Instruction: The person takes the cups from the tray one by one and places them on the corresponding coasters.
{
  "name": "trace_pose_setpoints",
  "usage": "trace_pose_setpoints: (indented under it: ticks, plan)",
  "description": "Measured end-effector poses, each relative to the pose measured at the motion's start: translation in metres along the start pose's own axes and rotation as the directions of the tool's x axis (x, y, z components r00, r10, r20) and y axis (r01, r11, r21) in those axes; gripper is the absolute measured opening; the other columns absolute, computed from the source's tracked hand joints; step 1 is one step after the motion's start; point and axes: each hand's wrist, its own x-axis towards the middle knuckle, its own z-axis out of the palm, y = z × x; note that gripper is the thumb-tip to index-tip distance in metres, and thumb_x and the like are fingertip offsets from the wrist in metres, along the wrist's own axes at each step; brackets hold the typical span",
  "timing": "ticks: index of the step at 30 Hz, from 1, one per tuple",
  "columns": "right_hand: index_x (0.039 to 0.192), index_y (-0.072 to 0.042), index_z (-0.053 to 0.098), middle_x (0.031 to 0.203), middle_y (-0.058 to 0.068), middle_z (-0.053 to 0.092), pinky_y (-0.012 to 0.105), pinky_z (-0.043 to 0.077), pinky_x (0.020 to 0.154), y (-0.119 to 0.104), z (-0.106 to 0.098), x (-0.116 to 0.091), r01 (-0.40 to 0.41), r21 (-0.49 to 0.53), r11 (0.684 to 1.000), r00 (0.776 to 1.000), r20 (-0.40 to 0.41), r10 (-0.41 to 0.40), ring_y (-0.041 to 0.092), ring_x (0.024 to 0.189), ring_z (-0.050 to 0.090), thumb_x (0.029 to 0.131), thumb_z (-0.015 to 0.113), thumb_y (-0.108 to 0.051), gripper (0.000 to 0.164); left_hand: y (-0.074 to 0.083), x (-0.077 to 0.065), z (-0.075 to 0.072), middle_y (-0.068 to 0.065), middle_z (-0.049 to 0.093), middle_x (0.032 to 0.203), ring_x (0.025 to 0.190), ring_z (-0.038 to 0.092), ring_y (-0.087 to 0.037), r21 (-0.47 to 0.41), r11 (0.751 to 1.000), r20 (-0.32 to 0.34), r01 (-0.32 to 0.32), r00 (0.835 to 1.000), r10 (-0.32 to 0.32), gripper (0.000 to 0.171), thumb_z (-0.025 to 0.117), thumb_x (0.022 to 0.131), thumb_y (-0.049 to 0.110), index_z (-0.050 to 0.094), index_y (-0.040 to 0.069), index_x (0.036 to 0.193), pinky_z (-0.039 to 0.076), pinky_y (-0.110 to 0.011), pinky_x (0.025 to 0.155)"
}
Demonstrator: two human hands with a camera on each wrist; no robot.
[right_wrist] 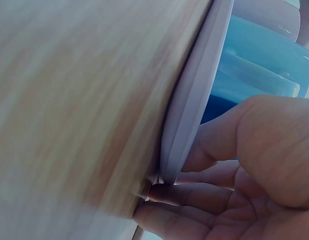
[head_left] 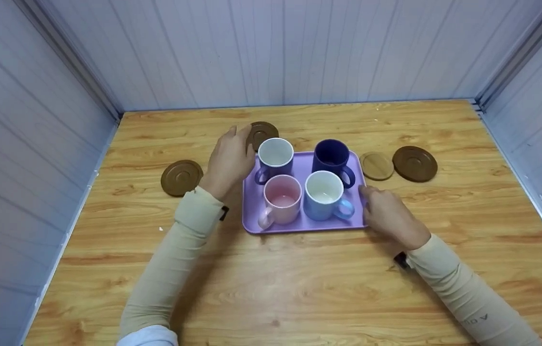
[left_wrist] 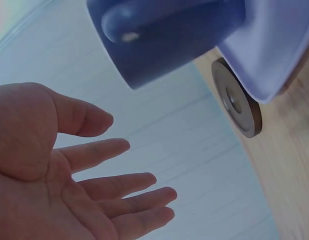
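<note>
A purple tray (head_left: 304, 224) carries a pink mug (head_left: 282, 199), a light blue mug (head_left: 321, 204), a dark navy mug (head_left: 331, 156) and a blue-grey mug (head_left: 276, 161) with a white inside. My left hand (head_left: 232, 161) is beside the blue-grey mug at the tray's back left. In the left wrist view its fingers are spread and apart from that mug (left_wrist: 169, 45). At the tray's right edge is my right hand (head_left: 390, 214). The right wrist view shows its thumb over the tray rim (right_wrist: 194, 95) and its fingertips low at the edge, by the tabletop.
One dark brown coaster (head_left: 181, 178) lies left of the tray and another brown coaster (head_left: 264, 134) behind it. To the right are a lighter wooden coaster (head_left: 376, 166) and a dark brown coaster (head_left: 415, 164). White panel walls (head_left: 300, 53) enclose the wooden table (head_left: 290, 288) at back and sides.
</note>
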Motion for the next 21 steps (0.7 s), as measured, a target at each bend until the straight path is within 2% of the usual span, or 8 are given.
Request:
trace_pose_setpoints:
  ticks: [6,11,16,21]
  plan:
    - [0.121,0.011,0.065,0.108,0.03,0.071,0.064,0.054,0.076,0.002,0.001,-0.001,0.014,-0.003,1.0,1.0,-0.022,-0.014,0.051,0.09,0.07,0.089,0.05,0.004,0.036,0.002,-0.027,0.001,-0.035,0.038,0.157,0.142,0.043,-0.049,0.02,1.0,0.031,0.007,0.999,-0.007,0.056,0.053,0.102,0.016,0.044,0.004,0.156,0.035,-0.054,0.12]
    - [0.116,0.011,0.065,0.102,0.029,0.07,0.063,0.055,0.074,0.002,0.002,0.0,0.024,0.009,1.0,0.999,-0.031,-0.024,0.048,0.087,0.07,0.088,0.049,0.005,0.033,-0.003,-0.046,0.004,-0.034,0.033,0.16,0.144,0.039,-0.05,0.029,0.999,0.082,0.033,0.996,-0.035,0.063,0.052,0.1,0.016,0.037,0.004,0.16,0.034,-0.057,0.119]
    - [0.117,0.01,0.065,0.1,0.028,0.07,0.063,0.055,0.073,0.001,0.002,0.001,0.016,0.006,1.0,1.0,-0.022,-0.016,0.047,0.086,0.07,0.089,0.049,0.004,0.032,-0.013,-0.059,0.01,-0.037,0.036,0.156,0.143,0.038,-0.054,0.064,0.997,0.158,0.046,0.986,-0.055,0.066,0.054,0.096,0.013,0.036,-0.001,0.158,0.031,-0.062,0.119]
    - [0.118,0.01,0.065,0.1,0.028,0.07,0.061,0.056,0.073,0.001,0.002,0.001,0.007,0.009,1.0,1.0,-0.018,-0.007,0.046,0.084,0.07,0.091,0.05,0.004,0.032,-0.023,-0.065,0.018,-0.038,0.04,0.153,0.144,0.037,-0.053,0.069,0.996,0.202,0.06,0.977,-0.073,0.064,0.054,0.096,0.013,0.038,-0.004,0.156,0.028,-0.06,0.121]
